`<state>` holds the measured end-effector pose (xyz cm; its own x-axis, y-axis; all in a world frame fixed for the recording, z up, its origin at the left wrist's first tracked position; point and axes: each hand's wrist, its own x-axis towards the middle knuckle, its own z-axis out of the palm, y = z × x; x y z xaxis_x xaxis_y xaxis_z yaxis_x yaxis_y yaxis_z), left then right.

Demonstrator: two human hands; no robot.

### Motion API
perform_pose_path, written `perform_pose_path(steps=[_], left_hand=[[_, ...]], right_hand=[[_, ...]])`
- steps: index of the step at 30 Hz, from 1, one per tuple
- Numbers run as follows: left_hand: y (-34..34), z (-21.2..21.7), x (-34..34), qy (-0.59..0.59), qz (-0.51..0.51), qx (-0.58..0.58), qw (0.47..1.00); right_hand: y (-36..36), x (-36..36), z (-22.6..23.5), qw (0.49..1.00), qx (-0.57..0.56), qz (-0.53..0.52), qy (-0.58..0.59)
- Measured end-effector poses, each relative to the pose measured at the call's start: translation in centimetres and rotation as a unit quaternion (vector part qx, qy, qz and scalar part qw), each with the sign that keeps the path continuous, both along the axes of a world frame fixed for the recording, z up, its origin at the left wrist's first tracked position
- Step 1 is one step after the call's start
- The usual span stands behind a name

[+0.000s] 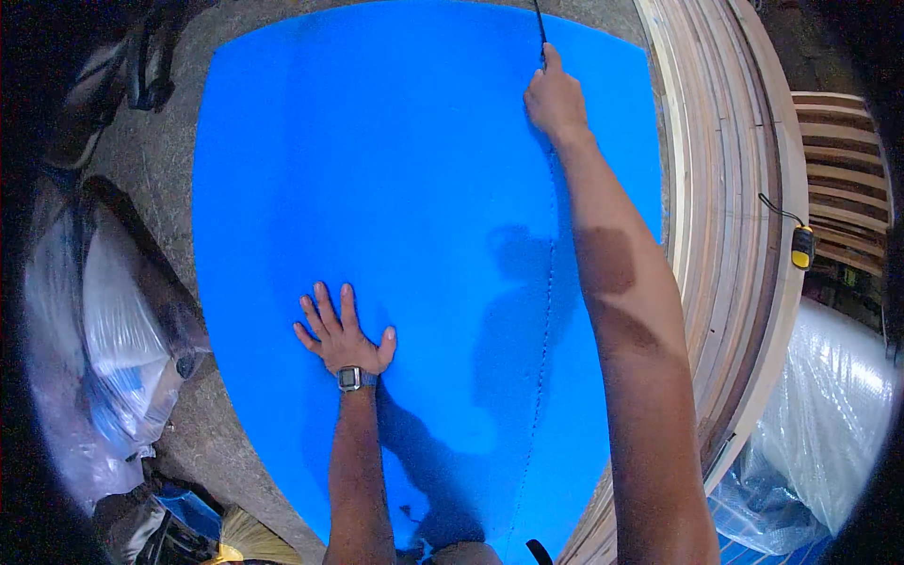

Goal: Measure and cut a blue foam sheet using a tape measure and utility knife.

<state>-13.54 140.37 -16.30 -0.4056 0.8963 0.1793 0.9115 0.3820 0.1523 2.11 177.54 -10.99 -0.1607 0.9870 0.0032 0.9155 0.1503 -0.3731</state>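
Blue sheet point(424, 141): being spread across the centre, reaching from 12 to 6 o'clock. At 8 o'clock the left hand point(345, 337) is being laid flat on it, fingers fanned wide, only the sheet being touched; a watch point(349, 379) is being worn at that wrist. At 1 o'clock a thin dark tool point(541, 26) is being gripped in the curled right hand point(557, 102), index finger being extended along it; its far end is being cut off by the top of the view, its kind cannot be told. A dotted line point(543, 348) is being shown on the sheet, from near the right hand down towards 6.

Surroundings: the right edge is being crowded by stacked curved wooden strips point(744, 188), 1 to 4 o'clock, partly being hidden by the right forearm point(636, 311). At 3, a yellow-and-black device point(802, 248) is being seen; beyond, towards 2, wooden slats point(838, 179). Clear plastic wrap point(819, 405) is being bunched near 4, plastic bags point(127, 348) near 9, and bristles point(256, 539) are being glimpsed at 7
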Motion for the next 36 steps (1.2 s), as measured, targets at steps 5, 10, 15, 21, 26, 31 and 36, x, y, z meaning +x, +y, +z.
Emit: perform_pose_path(steps=[5,10,15,21,26,31,36], left_hand=[[0.0,-0.1,-0.3,0.006,-0.008,0.01,1.0],[0.0,-0.1,0.1,-0.005,-0.005,-0.001,1.0],[0.0,-0.1,-0.1,-0.002,-0.005,0.008,1.0],[0.1,-0.5,0.5,-0.021,-0.002,0.013,1.0],[-0.3,-0.9,-0.1,-0.031,0.003,0.008,0.999],[-0.6,-0.8,-0.3,-0.035,0.01,0.001,0.999],[-0.7,-0.8,-0.1,-0.026,0.001,0.001,1.0]], right_hand=[[-0.1,-0.1,-0.2,1.0,0.014,0.0,0.014],[0.0,0.3,-0.3,1.0,0.016,0.002,0.02],[-0.6,0.1,0.0,1.0,-0.004,-0.009,0.01],[1.2,0.4,0.5,0.999,-0.014,0.007,-0.034],[4.0,-0.1,1.1,0.997,-0.016,0.046,-0.066],[-2.0,0.7,3.7,0.995,-0.036,0.064,-0.061],[1.6,0.0,2.4,0.996,-0.029,0.052,-0.059]])
